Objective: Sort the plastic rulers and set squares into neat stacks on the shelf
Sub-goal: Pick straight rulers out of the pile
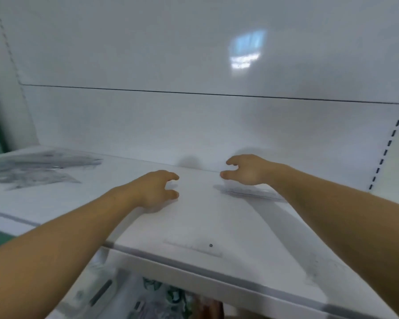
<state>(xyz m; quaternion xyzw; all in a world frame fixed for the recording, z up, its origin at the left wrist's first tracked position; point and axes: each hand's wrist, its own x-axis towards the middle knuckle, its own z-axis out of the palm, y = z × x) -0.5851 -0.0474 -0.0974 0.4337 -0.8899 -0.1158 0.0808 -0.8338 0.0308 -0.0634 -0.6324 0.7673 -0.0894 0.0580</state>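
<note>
Both hands hover over a white shelf (194,217). My left hand (157,188) is at the middle, fingers apart and curled, holding nothing. My right hand (249,170) is further back near the rear panel, fingers spread, empty, just above a clear plastic ruler (251,192) lying flat under my wrist. Another clear ruler (194,248) with a small dark hole lies near the shelf's front edge. A blurred heap of clear set squares and rulers (37,169) lies at the far left of the shelf. The whole frame is motion-blurred.
A white back panel (194,123) rises behind the shelf, with slotted uprights at the left and right edges. A grey strip (217,272) runs along the shelf's front edge. Below it, a lower shelf holds blurred packaged goods (159,295).
</note>
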